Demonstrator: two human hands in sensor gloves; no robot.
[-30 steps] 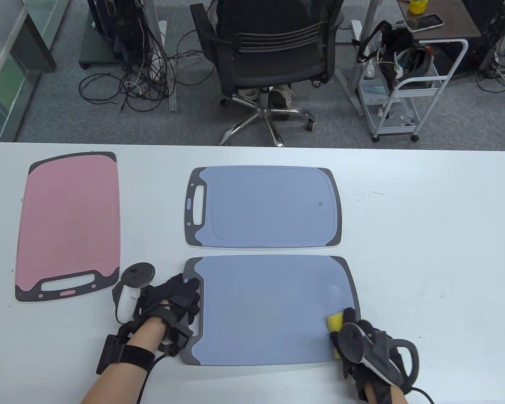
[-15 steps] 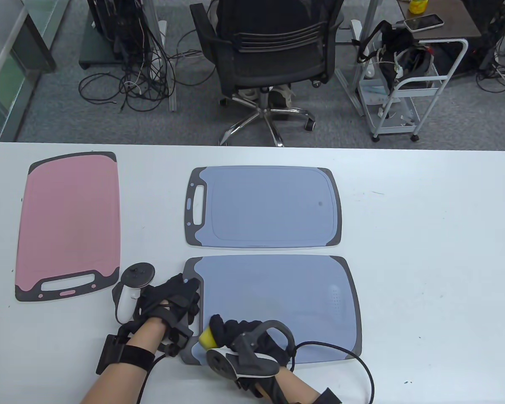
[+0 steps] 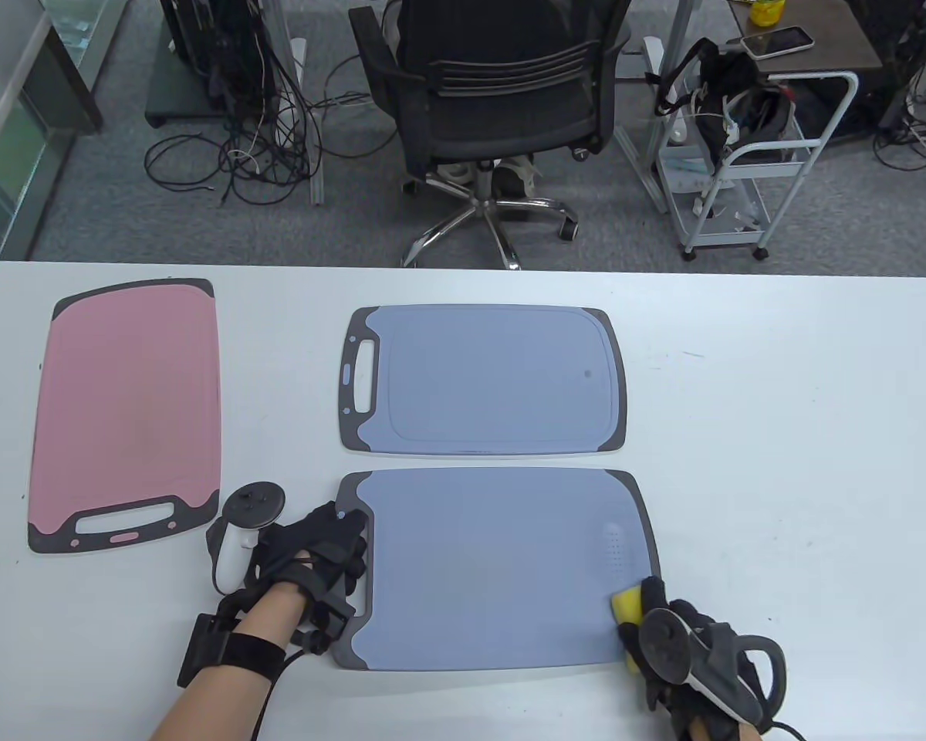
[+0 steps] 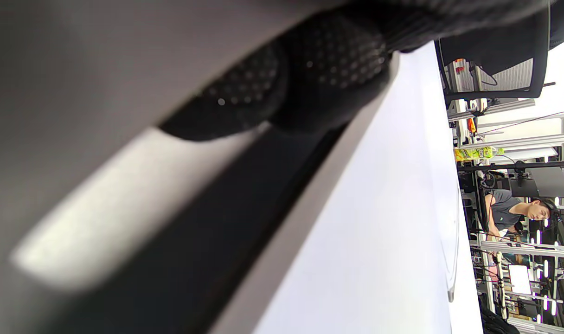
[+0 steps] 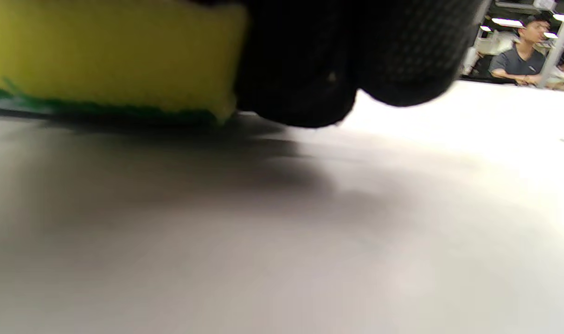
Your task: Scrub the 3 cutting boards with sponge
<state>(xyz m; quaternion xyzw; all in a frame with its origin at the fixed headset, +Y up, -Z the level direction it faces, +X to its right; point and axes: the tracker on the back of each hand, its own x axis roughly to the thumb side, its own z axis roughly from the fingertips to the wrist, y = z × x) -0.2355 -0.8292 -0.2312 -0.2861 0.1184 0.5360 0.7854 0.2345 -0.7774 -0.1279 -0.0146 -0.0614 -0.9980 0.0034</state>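
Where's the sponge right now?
In the table view, the yellow sponge sits at the near right corner of the near blue cutting board, held by the right hand; its green side faces down.

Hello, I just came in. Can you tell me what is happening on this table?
A person in sensor gloves is scrubbing the near blue board. The right hand grips a yellow sponge at the board's near right corner. The left hand rests on the board's handle end, apparently to steady it. A second blue board and a pink board lie untouched farther away.
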